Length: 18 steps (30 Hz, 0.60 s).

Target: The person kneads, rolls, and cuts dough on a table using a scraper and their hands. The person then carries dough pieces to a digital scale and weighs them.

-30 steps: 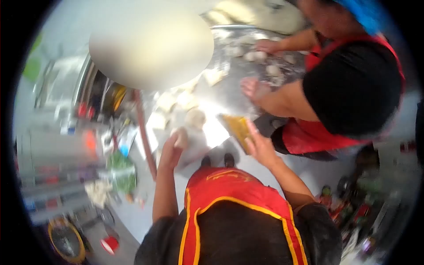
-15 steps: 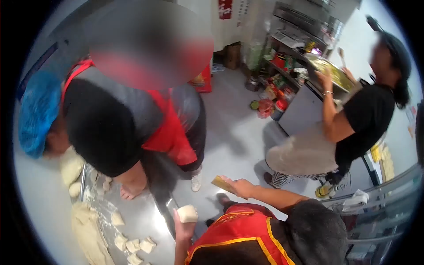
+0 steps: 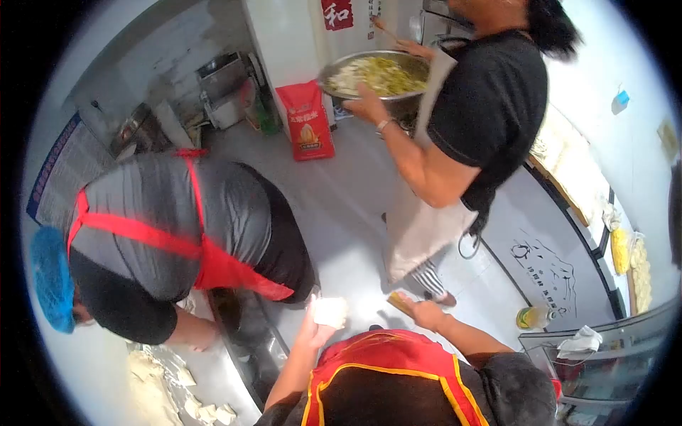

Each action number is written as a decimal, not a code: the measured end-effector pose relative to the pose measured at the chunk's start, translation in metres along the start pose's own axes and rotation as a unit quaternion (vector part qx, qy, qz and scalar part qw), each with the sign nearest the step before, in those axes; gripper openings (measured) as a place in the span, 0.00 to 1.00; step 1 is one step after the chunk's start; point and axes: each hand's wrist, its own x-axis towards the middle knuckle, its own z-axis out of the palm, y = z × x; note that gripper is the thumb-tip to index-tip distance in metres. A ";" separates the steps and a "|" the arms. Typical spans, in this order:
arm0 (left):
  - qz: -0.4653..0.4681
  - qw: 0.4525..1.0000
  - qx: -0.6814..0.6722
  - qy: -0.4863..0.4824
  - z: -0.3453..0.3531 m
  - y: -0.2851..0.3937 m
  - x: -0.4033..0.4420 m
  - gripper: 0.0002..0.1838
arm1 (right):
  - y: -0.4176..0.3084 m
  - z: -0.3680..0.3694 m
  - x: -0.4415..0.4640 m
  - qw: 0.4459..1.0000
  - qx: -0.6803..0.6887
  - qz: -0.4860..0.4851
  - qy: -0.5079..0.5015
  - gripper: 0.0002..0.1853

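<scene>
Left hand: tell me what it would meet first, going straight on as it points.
From the left hand, the way looks free over the floor; much farther on, the standing co-worker's hand at the bowl probably comes first, though depth is unclear.

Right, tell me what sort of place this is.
Probably a small commercial kitchen or bakery: pieces of dough lie on a floured worktop, someone carries a large metal bowl of chopped food, and another worker wears a blue hair cover.
</scene>
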 end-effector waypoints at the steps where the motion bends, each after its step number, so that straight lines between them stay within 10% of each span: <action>1: -0.004 1.000 0.008 0.009 0.010 0.000 0.014 0.38 | 0.017 -0.002 -0.005 1.000 0.002 0.021 0.000 0.47; 18: -0.079 0.986 0.145 -0.040 0.138 0.100 0.272 0.31 | 0.232 -0.028 0.065 0.928 0.092 0.357 0.053 0.44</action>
